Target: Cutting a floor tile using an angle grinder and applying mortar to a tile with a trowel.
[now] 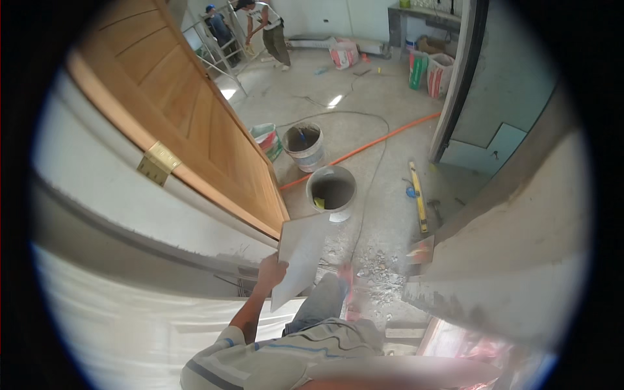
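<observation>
My left hand [272, 268] grips the near edge of a flat pale grey tile [302, 250], held upright beside the wooden door [169, 97]. My right arm is a blurred shape [390, 377] at the lower edge; I cannot make out its fingers. Beyond the tile stand a bucket [348, 195] with grey contents and a yellow item inside, and a second bucket [304, 156] of grey material. Broken grey debris [383, 273] lies on the floor near my feet.
A yellow level [418, 205], a hammer [436, 211], an orange pipe [370, 146] and a cable lie on the floor [344, 117]. A wall edge [494, 247] is at my right. Two people [218, 36] [266, 36] are by a ladder [205, 55]. Bags [439, 75] stand at the back.
</observation>
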Demonstrator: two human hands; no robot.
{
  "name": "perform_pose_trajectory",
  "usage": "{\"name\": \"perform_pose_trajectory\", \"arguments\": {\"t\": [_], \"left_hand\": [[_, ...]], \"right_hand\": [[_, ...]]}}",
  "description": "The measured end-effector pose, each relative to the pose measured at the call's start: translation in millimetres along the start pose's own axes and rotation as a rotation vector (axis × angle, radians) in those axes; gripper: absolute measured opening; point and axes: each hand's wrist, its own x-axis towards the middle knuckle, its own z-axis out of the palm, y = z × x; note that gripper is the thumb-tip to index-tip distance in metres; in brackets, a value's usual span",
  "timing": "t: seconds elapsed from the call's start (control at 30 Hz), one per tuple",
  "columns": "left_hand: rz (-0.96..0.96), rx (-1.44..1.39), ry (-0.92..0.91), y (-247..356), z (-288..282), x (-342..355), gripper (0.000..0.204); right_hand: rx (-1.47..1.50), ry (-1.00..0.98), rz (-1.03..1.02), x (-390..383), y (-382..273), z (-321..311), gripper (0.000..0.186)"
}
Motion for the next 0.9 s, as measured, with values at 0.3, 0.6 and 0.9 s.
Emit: {"name": "perform_pose_trajectory", "arguments": {"t": [0.3, 0.6, 0.9], "left_hand": [[0.02, 0.088, -0.128, 25.0, 33.6, 229.6, 0.031], [-0.06, -0.067, -0.118, 105.1, -25.0, 378.9, 0.036], [-0.149, -0.122, 0.134, 106.7, -21.3, 450.2, 0.032]], "right_hand": [[-0.134, 0.134, 0.087, 181.7, -96.2, -90.2, 0.025], [-0.392, 0.101, 0.08, 337.5, -275.5, -171.3, 0.023], [-0.675, 0.071, -0.061, 516.9, -425.7, -217.6, 0.022]]}}
